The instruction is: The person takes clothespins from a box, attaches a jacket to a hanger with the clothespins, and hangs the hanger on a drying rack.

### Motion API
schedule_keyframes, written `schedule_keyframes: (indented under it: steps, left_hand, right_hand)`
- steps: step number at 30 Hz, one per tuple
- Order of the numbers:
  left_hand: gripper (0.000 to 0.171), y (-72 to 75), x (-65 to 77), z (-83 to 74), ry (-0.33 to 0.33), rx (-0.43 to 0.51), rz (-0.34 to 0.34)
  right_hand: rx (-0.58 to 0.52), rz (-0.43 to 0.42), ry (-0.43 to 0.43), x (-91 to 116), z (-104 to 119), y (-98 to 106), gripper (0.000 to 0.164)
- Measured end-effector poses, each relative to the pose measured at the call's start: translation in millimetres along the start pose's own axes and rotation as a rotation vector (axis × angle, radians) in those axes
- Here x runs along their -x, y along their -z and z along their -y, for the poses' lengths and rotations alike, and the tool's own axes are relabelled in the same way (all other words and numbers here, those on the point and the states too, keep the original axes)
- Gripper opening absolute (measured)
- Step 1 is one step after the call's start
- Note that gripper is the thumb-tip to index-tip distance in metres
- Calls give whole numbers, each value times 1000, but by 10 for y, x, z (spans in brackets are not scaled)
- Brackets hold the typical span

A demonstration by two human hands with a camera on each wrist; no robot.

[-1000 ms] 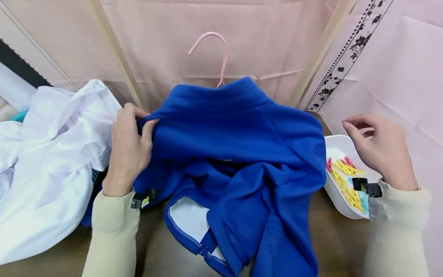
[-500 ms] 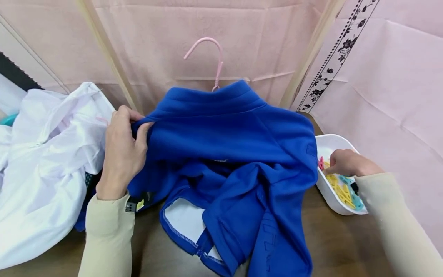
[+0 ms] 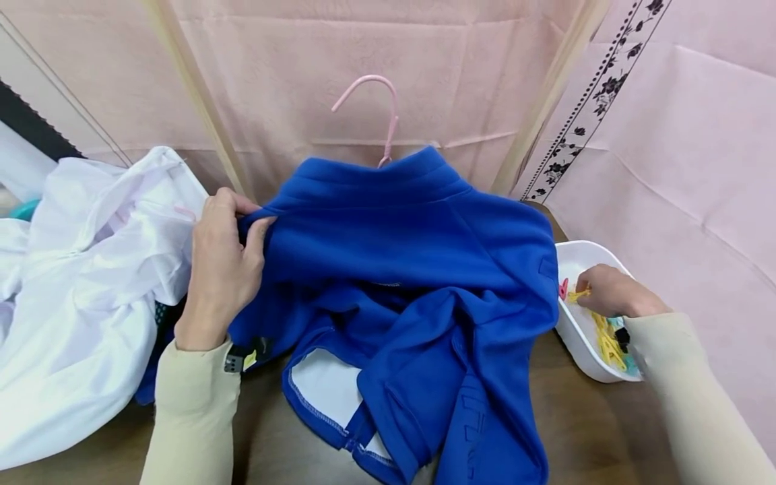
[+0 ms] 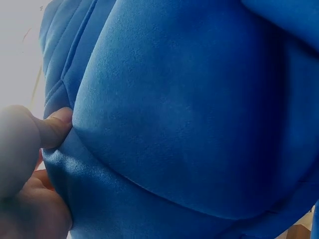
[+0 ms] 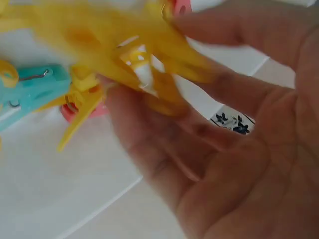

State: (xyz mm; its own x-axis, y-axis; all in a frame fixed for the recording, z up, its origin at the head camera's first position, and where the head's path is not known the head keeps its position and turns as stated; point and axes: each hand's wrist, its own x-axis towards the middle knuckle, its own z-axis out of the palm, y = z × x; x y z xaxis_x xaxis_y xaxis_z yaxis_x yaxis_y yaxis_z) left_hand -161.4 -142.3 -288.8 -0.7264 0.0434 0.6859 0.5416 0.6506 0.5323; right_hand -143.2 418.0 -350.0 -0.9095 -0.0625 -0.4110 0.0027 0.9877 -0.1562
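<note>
A blue zip-up jacket point(image 3: 388, 249) hangs on a pink hanger point(image 3: 392, 128), with only the hook showing above its collar. My left hand point(image 3: 221, 269) pinches the jacket's left shoulder beside the collar seam; in the left wrist view my thumb point(image 4: 57, 127) presses into the fabric. On the right, my right hand point(image 3: 615, 293) is down inside a white plastic basin point(image 3: 585, 353). Between its thumb and fingers it holds yellow clothespins point(image 5: 134, 59), blurred in the right wrist view. A teal clothespin point(image 5: 40, 84) and a pink clothespin point(image 3: 564, 288) lie in the basin.
A white garment point(image 3: 103, 303) lies heaped at the left. Behind the jacket is a pink cloth backdrop point(image 3: 448, 74) with pale upright poles point(image 3: 203, 101). The brown tabletop point(image 3: 582, 431) shows below the basin.
My right hand has moved down and left from the air into the basin and taken hold of yellow clothespins. The left hand keeps its pinch on the jacket's shoulder.
</note>
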Motion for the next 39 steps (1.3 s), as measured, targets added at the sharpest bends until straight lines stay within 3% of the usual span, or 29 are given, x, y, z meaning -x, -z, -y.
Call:
schedule_keyframes:
  steps: [9, 12, 15, 17, 20, 23, 26, 30, 39]
  left_hand:
    - [17, -5, 8, 16, -14, 12, 6]
    - [17, 0, 11, 17, -14, 28, 9]
    - [16, 7, 13, 16, -12, 41, 14]
    - [16, 11, 12, 12, -9, 46, 18]
    - [16, 18, 12, 6, -5, 50, 22]
    - [16, 24, 15, 8, -4, 49, 24]
    - [16, 40, 25, 14, -3, 53, 23]
    - [16, 61, 33, 16, -2, 66, 20]
    - [15, 60, -2, -16, -27, 80, 9]
  right_hand:
    - [-68, -222, 36, 89, -65, 56, 29]
    - [-129, -382, 1, 168, 7, 101, 34]
    - [-195, -610, 8, 272, 152, 177, 33]
    - [-241, -782, 72, 340, 273, 241, 27]
    - [-307, -1012, 249, 441, 488, 358, 18]
    - [-359, -1138, 412, 539, 743, 496, 28]
    - [-402, -1171, 540, 599, 1021, 628, 32]
    - [-369, -1163, 643, 581, 1292, 757, 35]
    - [-258, -1101, 764, 443, 1471, 868, 30]
